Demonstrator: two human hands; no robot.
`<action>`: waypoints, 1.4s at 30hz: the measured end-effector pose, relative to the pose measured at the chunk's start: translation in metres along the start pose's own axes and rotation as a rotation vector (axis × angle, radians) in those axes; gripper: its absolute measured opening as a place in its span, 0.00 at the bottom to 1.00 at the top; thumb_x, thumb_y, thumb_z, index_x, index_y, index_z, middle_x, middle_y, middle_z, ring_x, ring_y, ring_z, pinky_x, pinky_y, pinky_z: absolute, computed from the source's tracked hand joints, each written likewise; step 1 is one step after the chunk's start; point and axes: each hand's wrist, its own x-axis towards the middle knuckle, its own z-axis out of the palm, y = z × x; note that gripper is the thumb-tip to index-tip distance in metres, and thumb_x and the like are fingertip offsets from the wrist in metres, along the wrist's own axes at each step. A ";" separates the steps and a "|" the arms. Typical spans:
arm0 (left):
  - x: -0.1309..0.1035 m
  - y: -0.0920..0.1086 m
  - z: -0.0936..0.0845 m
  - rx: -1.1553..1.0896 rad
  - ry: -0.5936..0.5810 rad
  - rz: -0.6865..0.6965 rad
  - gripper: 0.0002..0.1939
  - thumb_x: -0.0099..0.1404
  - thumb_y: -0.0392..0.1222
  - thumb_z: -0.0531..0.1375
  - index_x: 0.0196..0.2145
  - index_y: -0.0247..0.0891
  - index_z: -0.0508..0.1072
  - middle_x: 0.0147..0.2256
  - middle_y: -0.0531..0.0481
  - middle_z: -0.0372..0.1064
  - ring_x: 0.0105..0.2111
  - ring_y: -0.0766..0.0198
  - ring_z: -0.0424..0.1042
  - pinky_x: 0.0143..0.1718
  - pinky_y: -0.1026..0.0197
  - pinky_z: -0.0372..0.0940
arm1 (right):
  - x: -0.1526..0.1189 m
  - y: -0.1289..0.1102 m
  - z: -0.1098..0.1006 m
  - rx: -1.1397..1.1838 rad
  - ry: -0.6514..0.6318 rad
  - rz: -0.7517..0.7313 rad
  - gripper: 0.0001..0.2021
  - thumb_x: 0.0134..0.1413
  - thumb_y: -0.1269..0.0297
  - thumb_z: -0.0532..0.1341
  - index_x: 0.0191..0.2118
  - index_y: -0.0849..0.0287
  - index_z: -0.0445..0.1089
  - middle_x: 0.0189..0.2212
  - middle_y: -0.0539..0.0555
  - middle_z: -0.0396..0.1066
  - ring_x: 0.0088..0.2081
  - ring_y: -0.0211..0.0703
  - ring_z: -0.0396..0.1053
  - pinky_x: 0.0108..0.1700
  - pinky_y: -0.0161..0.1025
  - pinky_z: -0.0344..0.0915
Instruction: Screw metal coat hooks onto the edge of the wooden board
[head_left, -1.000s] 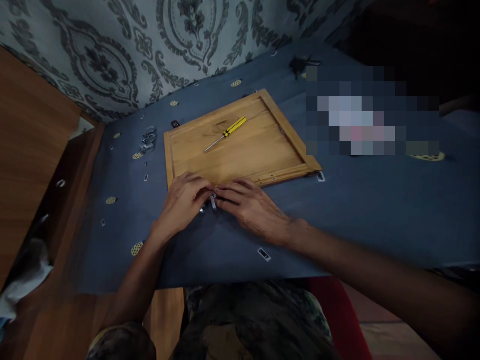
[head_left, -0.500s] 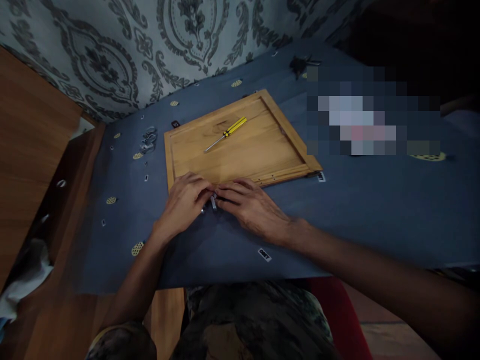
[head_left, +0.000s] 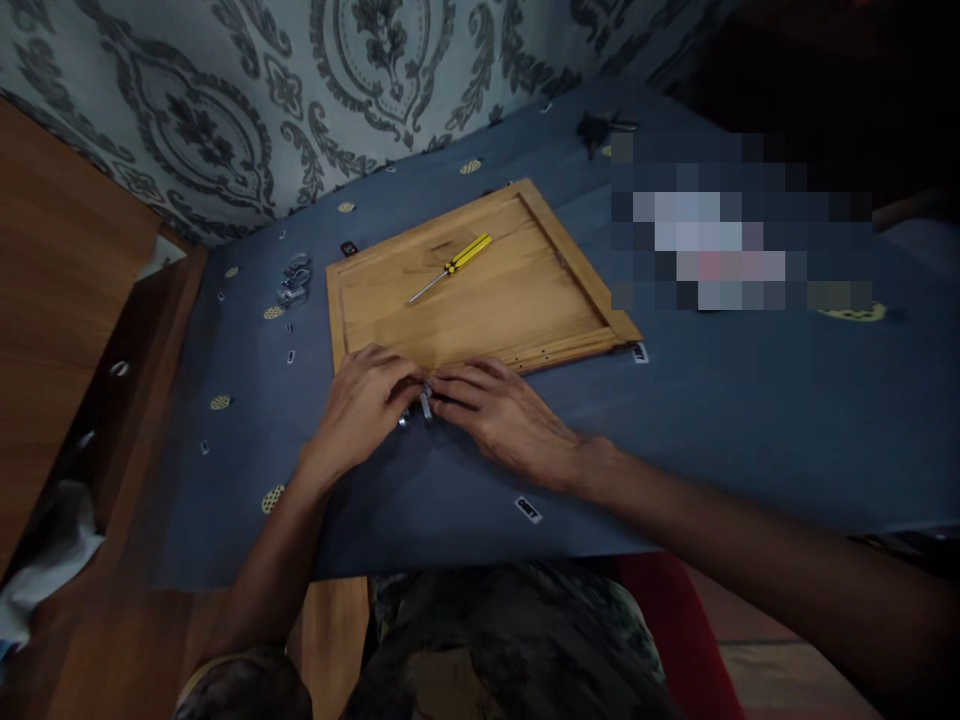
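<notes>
Both hands meet at the near edge of a framed wooden panel (head_left: 465, 320) lying on the blue cloth. My left hand (head_left: 367, 400) has its fingertips closed on a small metal hinge (head_left: 426, 405). From the right, my right hand (head_left: 506, 415) pinches the same metal piece, its fingers curled against the panel's edge. Part of the hinge is hidden by the fingers. On the panel rests a screwdriver (head_left: 457, 265) with a yellow and black handle, its tip pointing to the lower left.
Metal pieces (head_left: 295, 280) lie on the cloth left of the panel. A small dark item (head_left: 349, 248) sits by its far left corner. Dark objects (head_left: 596, 130) lie at the back right, near a blurred patch. A wooden cabinet (head_left: 67, 250) stands at the left.
</notes>
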 end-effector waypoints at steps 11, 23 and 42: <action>0.001 0.000 0.004 0.016 0.008 0.010 0.08 0.72 0.33 0.61 0.37 0.42 0.80 0.38 0.49 0.79 0.43 0.54 0.74 0.48 0.51 0.66 | 0.001 -0.001 -0.002 -0.011 -0.033 0.010 0.12 0.66 0.73 0.61 0.51 0.59 0.78 0.51 0.59 0.81 0.55 0.52 0.75 0.57 0.54 0.70; 0.000 0.001 0.003 0.006 0.008 0.017 0.08 0.72 0.34 0.61 0.38 0.41 0.80 0.38 0.48 0.79 0.44 0.53 0.75 0.48 0.51 0.67 | 0.000 0.000 0.001 -0.010 0.011 -0.003 0.13 0.64 0.75 0.60 0.50 0.64 0.78 0.50 0.61 0.81 0.54 0.54 0.75 0.57 0.53 0.70; -0.022 0.007 0.000 0.056 0.013 -0.070 0.15 0.67 0.52 0.70 0.44 0.40 0.77 0.46 0.46 0.75 0.51 0.49 0.70 0.54 0.46 0.64 | 0.000 -0.001 -0.002 0.076 -0.024 0.039 0.14 0.62 0.78 0.61 0.50 0.62 0.78 0.51 0.63 0.81 0.56 0.56 0.74 0.58 0.58 0.69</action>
